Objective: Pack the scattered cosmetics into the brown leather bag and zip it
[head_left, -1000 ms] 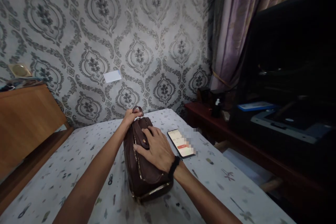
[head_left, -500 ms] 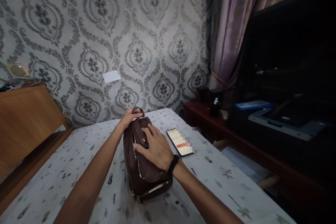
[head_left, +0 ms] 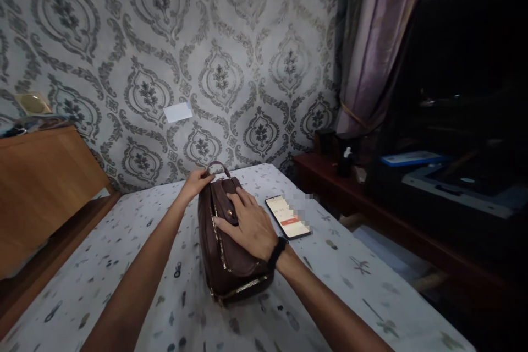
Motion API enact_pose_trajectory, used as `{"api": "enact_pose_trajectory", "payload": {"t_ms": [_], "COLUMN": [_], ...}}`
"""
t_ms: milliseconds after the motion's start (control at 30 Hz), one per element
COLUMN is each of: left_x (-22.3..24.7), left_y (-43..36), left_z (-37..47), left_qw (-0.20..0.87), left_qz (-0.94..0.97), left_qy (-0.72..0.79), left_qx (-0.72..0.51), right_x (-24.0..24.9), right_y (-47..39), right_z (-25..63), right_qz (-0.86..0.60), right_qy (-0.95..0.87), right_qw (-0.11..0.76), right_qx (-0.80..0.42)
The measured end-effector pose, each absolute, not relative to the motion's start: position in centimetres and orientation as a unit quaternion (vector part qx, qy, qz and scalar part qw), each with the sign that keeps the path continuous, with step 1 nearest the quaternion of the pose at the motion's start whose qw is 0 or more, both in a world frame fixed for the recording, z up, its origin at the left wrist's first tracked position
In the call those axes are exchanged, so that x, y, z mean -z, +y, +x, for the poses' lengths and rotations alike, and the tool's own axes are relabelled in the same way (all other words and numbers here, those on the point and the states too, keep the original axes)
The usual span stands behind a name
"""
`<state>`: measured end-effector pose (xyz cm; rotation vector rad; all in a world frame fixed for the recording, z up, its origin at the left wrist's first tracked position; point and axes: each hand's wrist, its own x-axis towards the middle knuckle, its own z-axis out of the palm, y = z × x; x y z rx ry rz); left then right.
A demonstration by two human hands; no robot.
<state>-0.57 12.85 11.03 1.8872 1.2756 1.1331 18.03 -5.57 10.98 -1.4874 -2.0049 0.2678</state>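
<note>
A dark brown bag [head_left: 214, 264] with gold zips and a small round clasp lies on the patterned white sheet [head_left: 165, 297]. At its far end, beside the upright loop handle, my left hand [head_left: 195, 183] has its fingers pinched on the bag's top edge. My right hand [head_left: 249, 225], with a black band at the wrist, rests flat on the bag's front flap, fingers spread. Just right of the bag a phone [head_left: 289, 220] lies face up with its screen lit.
A wooden headboard [head_left: 49, 176] stands at the left. On the right are a dark red ledge [head_left: 307, 173] with a small bottle [head_left: 345, 164], a purple curtain [head_left: 371, 49] and a large dark screen [head_left: 462, 93]. Patterned wallpaper covers the wall behind.
The view has shifted slightly. My left hand has slipped from the handle to the bag's top left edge, and the handle now shows as an open loop. My right hand stays on the flap.
</note>
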Motion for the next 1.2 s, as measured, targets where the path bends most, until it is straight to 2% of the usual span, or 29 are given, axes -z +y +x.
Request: {"api": "enact_pose_trajectory", "payload": {"t_ms": [200,567,767,1000,1200], "left_x": [-10.0,-9.8,-11.9,-14.6,-14.1], "left_y": [12.1,9.9,9.8,11.6,12.1], "left_z": [-0.9,-0.7,0.2,3.3,4.6], "left_qw": [0.287,0.382,0.384,0.385,0.340], "left_qz": [0.681,0.622,0.655,0.737,0.744], "left_qy": [0.486,0.448,0.450,0.440,0.455], "left_qx": [-0.465,-0.516,-0.470,-0.339,-0.351], "right_x": [-10.9,-10.8,-10.7,-10.9,-10.9], "right_y": [-5.6,-5.4,-5.4,-5.7,-5.8], "right_z": [18.0,18.0,18.0,18.2,18.4], "right_qz": [-0.565,-0.560,-0.559,-0.555,-0.549], "right_qy": [-0.759,-0.761,-0.763,-0.766,-0.772], "right_qw": [0.308,0.315,0.311,0.311,0.307], "right_qx": [-0.102,-0.093,-0.091,-0.091,-0.091]}}
